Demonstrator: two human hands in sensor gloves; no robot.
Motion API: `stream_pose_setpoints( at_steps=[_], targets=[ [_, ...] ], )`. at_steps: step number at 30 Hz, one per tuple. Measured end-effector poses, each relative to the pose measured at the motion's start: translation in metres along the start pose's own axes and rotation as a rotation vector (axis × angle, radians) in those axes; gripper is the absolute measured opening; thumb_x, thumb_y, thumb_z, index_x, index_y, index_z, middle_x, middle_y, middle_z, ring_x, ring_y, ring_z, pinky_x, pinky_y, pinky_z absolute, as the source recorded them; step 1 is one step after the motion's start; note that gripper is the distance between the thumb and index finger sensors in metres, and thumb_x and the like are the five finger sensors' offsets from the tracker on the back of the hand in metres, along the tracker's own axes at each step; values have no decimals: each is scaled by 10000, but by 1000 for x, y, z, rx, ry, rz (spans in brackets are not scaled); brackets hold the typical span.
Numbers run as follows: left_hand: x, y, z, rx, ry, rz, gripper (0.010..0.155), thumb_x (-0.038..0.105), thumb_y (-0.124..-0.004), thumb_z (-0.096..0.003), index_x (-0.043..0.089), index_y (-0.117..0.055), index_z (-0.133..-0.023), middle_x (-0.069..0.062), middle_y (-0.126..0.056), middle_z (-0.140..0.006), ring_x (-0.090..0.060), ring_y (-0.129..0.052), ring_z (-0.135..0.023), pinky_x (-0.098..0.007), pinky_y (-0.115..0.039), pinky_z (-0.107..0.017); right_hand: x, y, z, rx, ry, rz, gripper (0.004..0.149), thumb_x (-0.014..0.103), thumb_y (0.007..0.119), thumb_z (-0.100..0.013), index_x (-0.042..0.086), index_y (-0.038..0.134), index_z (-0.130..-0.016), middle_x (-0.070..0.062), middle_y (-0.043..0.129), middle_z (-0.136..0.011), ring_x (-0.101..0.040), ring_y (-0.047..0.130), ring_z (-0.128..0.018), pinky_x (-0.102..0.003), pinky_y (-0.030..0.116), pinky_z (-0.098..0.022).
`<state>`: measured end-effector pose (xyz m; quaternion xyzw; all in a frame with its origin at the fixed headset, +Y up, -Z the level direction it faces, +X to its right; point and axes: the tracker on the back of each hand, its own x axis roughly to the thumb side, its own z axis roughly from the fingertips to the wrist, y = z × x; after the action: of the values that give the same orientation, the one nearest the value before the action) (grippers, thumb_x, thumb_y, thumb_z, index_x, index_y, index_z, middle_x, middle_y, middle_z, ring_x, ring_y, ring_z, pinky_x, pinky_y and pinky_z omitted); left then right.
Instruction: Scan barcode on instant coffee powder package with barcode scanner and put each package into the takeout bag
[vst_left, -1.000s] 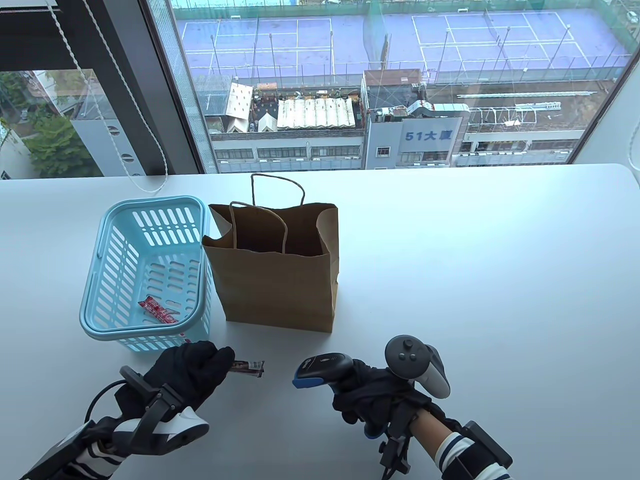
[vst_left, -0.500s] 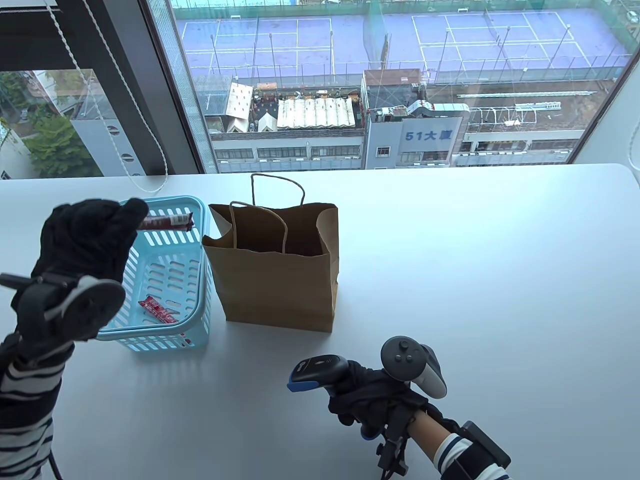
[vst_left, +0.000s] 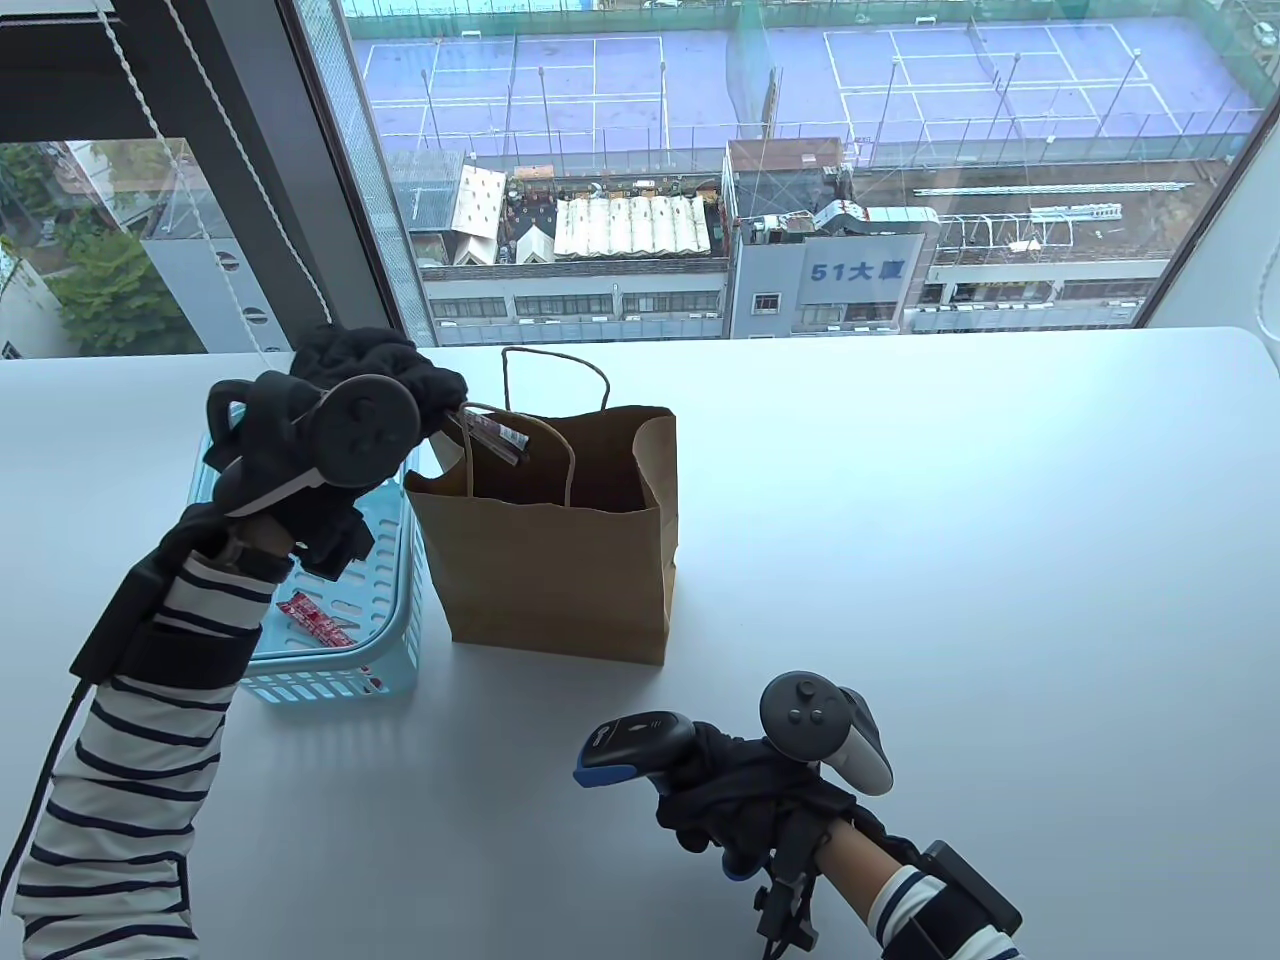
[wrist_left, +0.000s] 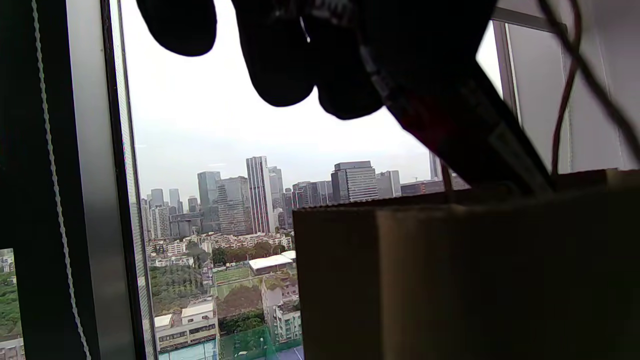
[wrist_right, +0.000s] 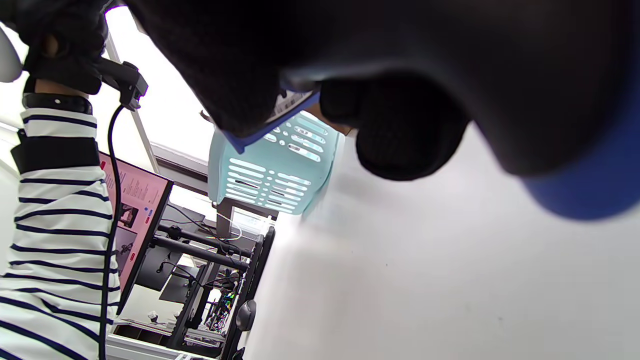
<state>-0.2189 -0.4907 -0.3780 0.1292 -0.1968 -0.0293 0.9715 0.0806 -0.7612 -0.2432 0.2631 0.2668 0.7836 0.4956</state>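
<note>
My left hand (vst_left: 400, 385) hovers over the left rim of the brown paper takeout bag (vst_left: 555, 560) and pinches a red coffee stick package (vst_left: 492, 432) that slants down into the bag's open mouth. In the left wrist view the package (wrist_left: 465, 125) juts from my fingers (wrist_left: 280, 60) above the bag's edge (wrist_left: 450, 200). Another red coffee package (vst_left: 318, 621) lies in the light-blue basket (vst_left: 395, 640). Near the front edge, my right hand (vst_left: 745, 790) grips the black and blue barcode scanner (vst_left: 632, 745), its head facing left.
The basket stands just left of the bag, touching it. The bag's twine handles (vst_left: 555, 385) stand up above its opening. A big window runs behind the table's far edge. A blind cord (vst_left: 225, 270) hangs at the back left.
My left hand carried the coffee package up from the front of the table, past the basket, and right to the bag's mouth. The package now tips down. My right hand stayed put with the scanner.
</note>
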Motion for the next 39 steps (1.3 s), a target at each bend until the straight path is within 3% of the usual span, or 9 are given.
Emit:
stream_pose_setpoints(
  at_steps=[7,12,20,24,28,30,32,34,39],
  targets=[
    [20,-25,-12,-92,-23,-13,345,445,-766,-422,481,-804,-764,14,-705,-1050,-304,-670,-1055,-597,-581,-781,0,0,0,8,4,8,628,314,842,-509,-50,539,-921,-190,844,-733,-361,968,-454,-509,812,-351],
    [9,-32,-9,-129,-21,86,429,502,-637,-464,483,-707,-887,-61,-498,-1181,-377,-568,-1093,-633,-513,-785,1,1,0,12,8,9,627,314,842,-509,-49,540,-922,-192,843,-734,-362,969,-452,-510,812,-351],
    [-10,-36,6,-99,1,207,422,495,-606,-479,444,-759,-869,-52,-555,-1167,-377,-615,-1075,-637,-531,-768,0,2,0,21,19,5,629,315,841,-509,-50,539,-922,-190,844,-734,-362,968,-454,-509,812,-350],
    [-23,-34,13,12,55,191,414,479,-596,-485,439,-745,-870,-45,-584,-1152,-363,-662,-1055,-615,-575,-761,0,2,0,23,20,8,629,315,842,-508,-49,540,-921,-191,844,-733,-362,969,-453,-509,813,-350],
    [-54,-44,15,43,238,116,413,412,-614,-496,351,-747,-882,-44,-827,-982,-279,-979,-786,-482,-824,-601,0,2,0,19,23,3,628,315,841,-510,-51,539,-921,-191,844,-734,-362,968,-454,-510,812,-350],
    [-71,-64,9,-194,333,70,414,370,-678,-480,225,-870,-816,-106,-1052,-729,-202,-1182,-439,-369,-996,-322,0,2,0,18,23,2,628,315,841,-510,-51,539,-922,-191,844,-734,-362,968,-454,-510,812,-350],
    [-88,-110,10,-798,516,131,441,333,-668,-509,126,-826,-864,-209,-1021,-733,-189,-1185,-398,-341,-1002,-261,0,2,0,20,25,4,628,315,840,-510,-50,539,-921,-192,844,-733,-362,968,-453,-509,812,-351],
    [-98,-146,14,-1060,573,167,464,320,-670,-506,95,-795,-892,-250,-1030,-697,-197,-1199,-361,-332,-1016,-200,0,3,0,21,25,4,628,315,840,-510,-51,539,-922,-191,844,-734,-363,968,-454,-509,812,-350],
    [-116,-202,18,-1200,662,228,456,325,-703,-478,159,-849,-877,-341,-1027,-686,-252,-1217,-296,-323,-1023,-107,0,2,0,23,20,4,629,315,842,-508,-51,540,-921,-193,844,-734,-364,968,-453,-510,812,-350]
  ],
)
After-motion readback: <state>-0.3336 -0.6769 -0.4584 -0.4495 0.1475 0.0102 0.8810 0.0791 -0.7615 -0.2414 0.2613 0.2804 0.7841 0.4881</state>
